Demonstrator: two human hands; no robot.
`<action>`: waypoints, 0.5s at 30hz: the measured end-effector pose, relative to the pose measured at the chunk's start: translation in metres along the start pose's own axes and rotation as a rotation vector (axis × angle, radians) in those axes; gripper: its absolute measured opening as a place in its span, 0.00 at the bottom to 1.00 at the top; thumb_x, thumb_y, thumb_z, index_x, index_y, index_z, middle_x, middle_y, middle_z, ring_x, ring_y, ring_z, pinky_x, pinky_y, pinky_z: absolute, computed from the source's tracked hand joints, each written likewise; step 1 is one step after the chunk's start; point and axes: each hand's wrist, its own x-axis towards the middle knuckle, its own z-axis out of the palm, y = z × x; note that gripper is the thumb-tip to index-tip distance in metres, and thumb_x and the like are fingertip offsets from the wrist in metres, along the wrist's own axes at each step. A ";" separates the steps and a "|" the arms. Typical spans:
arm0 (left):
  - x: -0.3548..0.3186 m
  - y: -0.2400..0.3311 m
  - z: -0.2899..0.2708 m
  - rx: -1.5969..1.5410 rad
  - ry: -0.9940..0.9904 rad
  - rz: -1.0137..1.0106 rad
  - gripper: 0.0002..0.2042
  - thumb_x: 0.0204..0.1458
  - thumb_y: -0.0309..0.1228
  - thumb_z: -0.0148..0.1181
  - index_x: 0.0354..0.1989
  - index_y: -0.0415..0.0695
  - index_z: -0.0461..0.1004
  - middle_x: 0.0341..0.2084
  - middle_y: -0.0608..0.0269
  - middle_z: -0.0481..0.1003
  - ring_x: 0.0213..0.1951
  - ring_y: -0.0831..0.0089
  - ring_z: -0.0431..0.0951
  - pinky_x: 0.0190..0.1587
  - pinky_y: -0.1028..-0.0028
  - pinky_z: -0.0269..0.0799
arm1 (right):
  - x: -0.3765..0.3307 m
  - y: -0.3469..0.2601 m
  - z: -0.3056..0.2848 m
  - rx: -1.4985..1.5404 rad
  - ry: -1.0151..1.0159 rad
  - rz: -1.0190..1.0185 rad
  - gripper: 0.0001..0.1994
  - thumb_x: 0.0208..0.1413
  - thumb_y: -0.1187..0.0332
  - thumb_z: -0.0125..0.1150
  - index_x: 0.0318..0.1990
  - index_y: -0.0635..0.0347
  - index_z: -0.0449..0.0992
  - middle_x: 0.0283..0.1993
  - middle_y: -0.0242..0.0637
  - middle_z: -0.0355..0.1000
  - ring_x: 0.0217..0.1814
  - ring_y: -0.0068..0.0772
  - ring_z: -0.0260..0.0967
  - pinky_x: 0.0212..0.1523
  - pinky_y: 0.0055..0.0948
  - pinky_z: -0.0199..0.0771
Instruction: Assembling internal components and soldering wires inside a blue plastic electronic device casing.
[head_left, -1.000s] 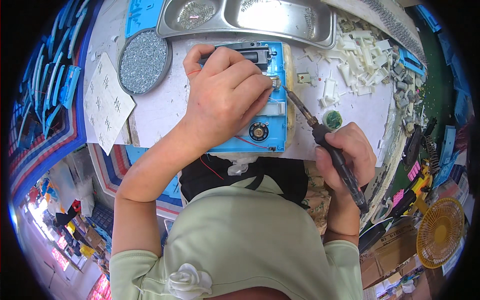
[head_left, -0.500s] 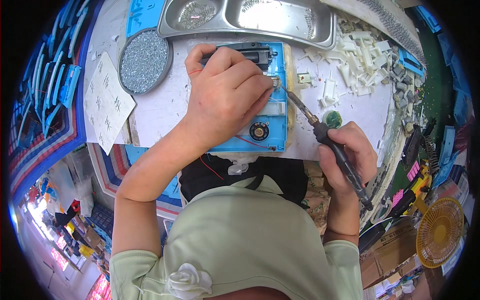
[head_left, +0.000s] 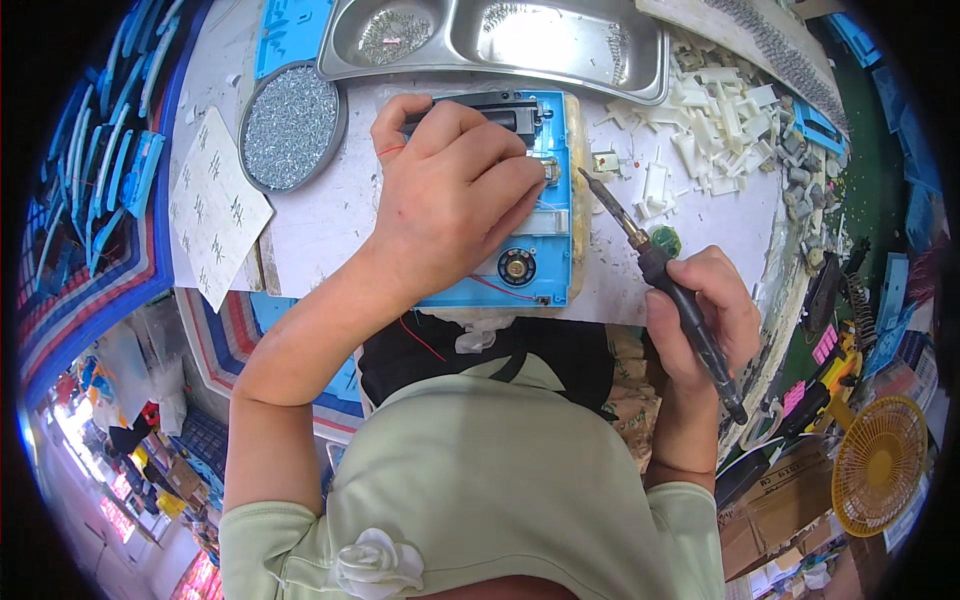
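Observation:
My right hand [head_left: 712, 315] is wrapped round the dark handle of a soldering iron [head_left: 685, 310]. The iron's tip points up and left, just off the right edge of a blue plastic casing [head_left: 555, 245]. Over that casing lies my left hand [head_left: 450, 185], its fingers curled and closed near a small metal part [head_left: 549, 171]; what they pinch is hidden under them. A thin red wire shows at the left hand's upper left side. Inside the casing sit a black long part [head_left: 500, 110] at the top and a round speaker [head_left: 517, 267] lower down, with red wire beside it.
A round dish of screws [head_left: 290, 128] stands left of the casing, beside a marked paper sheet [head_left: 215, 205]. Behind is a steel tray [head_left: 490, 75] with small metal pieces. White plastic parts [head_left: 725, 130] pile up at right, near a green round lump [head_left: 665, 241].
The soldering iron's tip has drawn away from the metal part, to the right, as my right hand shifted slightly right and down. My left hand stays nearly in place.

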 end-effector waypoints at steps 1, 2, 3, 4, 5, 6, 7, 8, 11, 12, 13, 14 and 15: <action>0.000 0.000 0.000 -0.005 0.001 0.003 0.12 0.39 0.29 0.74 0.33 0.52 0.80 0.31 0.73 0.77 0.38 0.69 0.75 0.50 0.59 0.58 | 0.000 0.000 0.000 -0.002 0.000 -0.001 0.16 0.46 0.78 0.73 0.44 0.65 0.76 0.24 0.37 0.72 0.21 0.30 0.64 0.23 0.26 0.61; -0.001 -0.001 0.001 -0.009 0.002 0.006 0.12 0.39 0.29 0.74 0.33 0.52 0.80 0.31 0.72 0.77 0.38 0.69 0.75 0.50 0.59 0.58 | 0.000 0.000 0.000 -0.002 0.003 -0.003 0.16 0.45 0.78 0.73 0.44 0.65 0.77 0.24 0.37 0.72 0.21 0.30 0.64 0.23 0.26 0.61; -0.001 -0.001 0.001 -0.014 0.003 0.008 0.12 0.39 0.29 0.74 0.34 0.51 0.80 0.31 0.71 0.77 0.38 0.69 0.75 0.50 0.59 0.58 | 0.000 0.000 0.001 -0.003 0.006 -0.005 0.16 0.45 0.78 0.73 0.44 0.65 0.77 0.24 0.37 0.72 0.21 0.30 0.64 0.23 0.26 0.61; -0.001 0.000 0.000 -0.043 0.004 -0.020 0.12 0.39 0.29 0.74 0.34 0.51 0.81 0.31 0.71 0.77 0.38 0.69 0.75 0.51 0.59 0.58 | 0.001 0.000 0.001 -0.005 0.008 -0.006 0.16 0.45 0.78 0.73 0.43 0.65 0.77 0.24 0.37 0.72 0.21 0.30 0.64 0.23 0.26 0.61; 0.000 0.002 -0.003 -0.071 0.006 -0.049 0.12 0.39 0.29 0.74 0.34 0.50 0.81 0.31 0.70 0.77 0.38 0.68 0.75 0.51 0.59 0.58 | 0.001 -0.001 0.000 -0.006 0.005 0.000 0.16 0.46 0.78 0.73 0.43 0.66 0.77 0.24 0.37 0.72 0.22 0.30 0.64 0.23 0.26 0.61; 0.000 0.004 -0.006 -0.098 0.008 -0.078 0.12 0.39 0.30 0.74 0.34 0.50 0.81 0.31 0.69 0.77 0.38 0.68 0.75 0.52 0.59 0.58 | 0.000 -0.002 -0.001 -0.006 0.001 0.005 0.16 0.46 0.78 0.73 0.43 0.66 0.77 0.24 0.37 0.72 0.22 0.30 0.65 0.24 0.26 0.62; 0.003 0.005 -0.013 -0.059 0.029 -0.107 0.12 0.39 0.29 0.74 0.34 0.49 0.81 0.31 0.68 0.77 0.38 0.67 0.75 0.51 0.60 0.60 | 0.001 -0.001 -0.003 -0.005 -0.001 0.008 0.16 0.46 0.78 0.73 0.43 0.67 0.77 0.24 0.37 0.72 0.22 0.30 0.65 0.24 0.26 0.62; 0.005 0.004 -0.024 -0.019 0.052 -0.137 0.11 0.40 0.28 0.74 0.34 0.48 0.81 0.31 0.66 0.77 0.37 0.66 0.76 0.50 0.61 0.63 | 0.000 -0.001 -0.005 -0.007 0.021 0.021 0.15 0.47 0.78 0.72 0.43 0.67 0.77 0.25 0.38 0.72 0.23 0.30 0.65 0.24 0.26 0.62; -0.015 -0.020 -0.047 0.010 -0.069 -0.189 0.10 0.43 0.25 0.72 0.35 0.45 0.81 0.30 0.63 0.78 0.34 0.63 0.77 0.44 0.65 0.69 | -0.009 0.001 -0.014 -0.003 0.080 0.056 0.15 0.48 0.78 0.72 0.43 0.69 0.76 0.27 0.38 0.72 0.25 0.29 0.65 0.26 0.24 0.60; -0.024 -0.029 -0.054 0.002 -0.139 -0.201 0.10 0.44 0.24 0.72 0.36 0.44 0.81 0.30 0.62 0.78 0.33 0.62 0.77 0.41 0.66 0.71 | -0.008 0.001 -0.015 -0.016 0.077 0.060 0.15 0.48 0.78 0.72 0.44 0.69 0.76 0.27 0.38 0.71 0.26 0.29 0.65 0.26 0.24 0.60; -0.027 -0.031 -0.060 0.007 -0.175 -0.211 0.08 0.47 0.21 0.69 0.36 0.41 0.81 0.30 0.59 0.79 0.31 0.63 0.78 0.34 0.69 0.73 | -0.007 0.002 -0.016 -0.026 0.068 0.063 0.15 0.48 0.78 0.72 0.44 0.69 0.76 0.27 0.37 0.71 0.26 0.29 0.64 0.26 0.24 0.59; -0.030 -0.033 -0.067 -0.063 -0.214 -0.247 0.08 0.47 0.21 0.69 0.37 0.40 0.81 0.30 0.59 0.79 0.31 0.63 0.78 0.35 0.69 0.73 | -0.006 0.003 -0.016 -0.038 0.060 0.066 0.15 0.48 0.78 0.72 0.44 0.69 0.76 0.27 0.37 0.71 0.26 0.28 0.64 0.26 0.24 0.59; -0.031 -0.036 -0.075 -0.135 -0.253 -0.282 0.09 0.48 0.21 0.68 0.38 0.40 0.81 0.31 0.58 0.79 0.31 0.63 0.78 0.35 0.69 0.74 | -0.006 0.005 -0.015 -0.013 0.063 0.060 0.15 0.48 0.79 0.71 0.45 0.69 0.75 0.28 0.38 0.70 0.26 0.28 0.63 0.27 0.23 0.59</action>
